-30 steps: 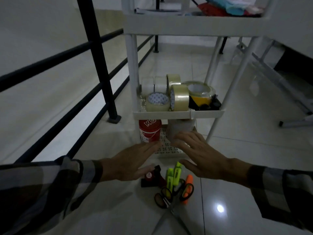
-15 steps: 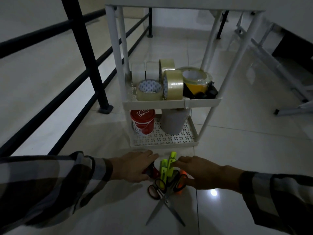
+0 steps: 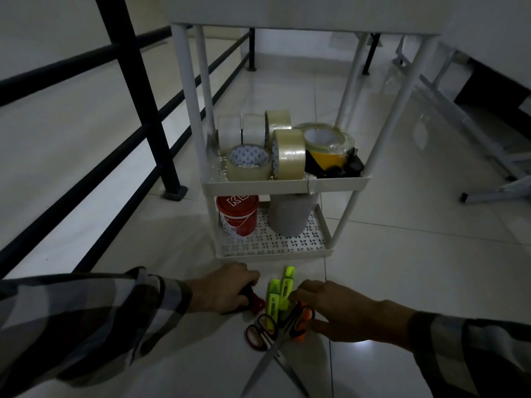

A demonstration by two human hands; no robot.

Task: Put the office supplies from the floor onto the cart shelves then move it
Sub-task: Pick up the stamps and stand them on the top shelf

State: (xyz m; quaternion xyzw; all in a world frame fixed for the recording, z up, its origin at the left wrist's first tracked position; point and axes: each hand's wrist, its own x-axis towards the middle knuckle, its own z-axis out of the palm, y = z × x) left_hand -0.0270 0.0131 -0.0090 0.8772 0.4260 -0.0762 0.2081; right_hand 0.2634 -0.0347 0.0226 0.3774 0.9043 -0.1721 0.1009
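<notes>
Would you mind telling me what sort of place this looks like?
Probably a dim office or workroom on an upper landing. A black railing runs along the glossy tiled floor, metal desk legs stand at the right, and a white cart holds tape rolls.

On the tiled floor (image 3: pixel 402 268) lie two yellow highlighters (image 3: pixel 280 294), open scissors (image 3: pixel 273 340) and the white cart (image 3: pixel 273 251).
</notes>
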